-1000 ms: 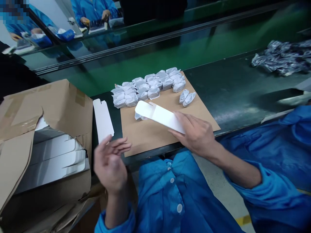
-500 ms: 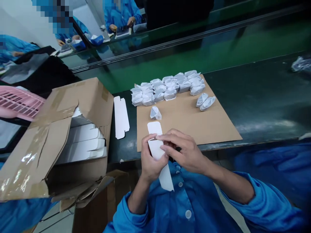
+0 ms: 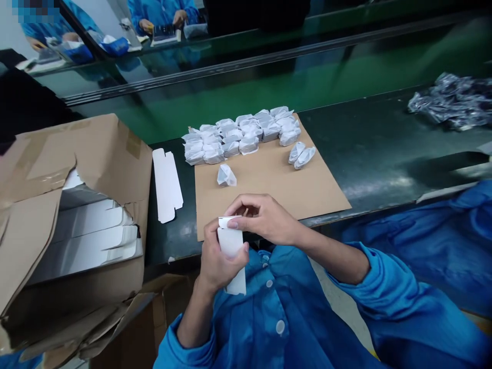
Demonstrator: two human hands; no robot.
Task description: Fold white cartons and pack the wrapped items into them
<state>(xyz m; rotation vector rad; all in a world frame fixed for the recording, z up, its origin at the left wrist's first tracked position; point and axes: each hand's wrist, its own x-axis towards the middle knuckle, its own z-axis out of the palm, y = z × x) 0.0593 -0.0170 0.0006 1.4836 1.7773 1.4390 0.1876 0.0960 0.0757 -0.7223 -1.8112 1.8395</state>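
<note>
A slim white carton (image 3: 231,243) stands tilted in front of my chest. My left hand (image 3: 218,259) wraps round its sides with the thumb across the front. At the carton's upper end, my right hand (image 3: 261,218) pinches the end flap, which is bent over the opening. Beyond my hands lies a brown cardboard sheet (image 3: 265,179) on the dark bench. One small paper-wrapped item (image 3: 226,176) sits by itself there, and a pair of wrapped items (image 3: 301,155) lies to the right. Rows of wrapped bundles (image 3: 230,136) line the sheet's far edge.
An open cardboard box (image 3: 119,148) on the left holds several flat white cartons (image 3: 96,233). Another flattened carton (image 3: 167,184) lies beside it on the bench (image 3: 369,154). Crumpled clear plastic (image 3: 453,102) is at the far right. Co-workers' hands (image 3: 179,19) show across the line.
The upright end flap has been folded down over the carton's opening by my right hand. My view has swung to the right, so the plastic shows more and the pink basket has gone out of sight.
</note>
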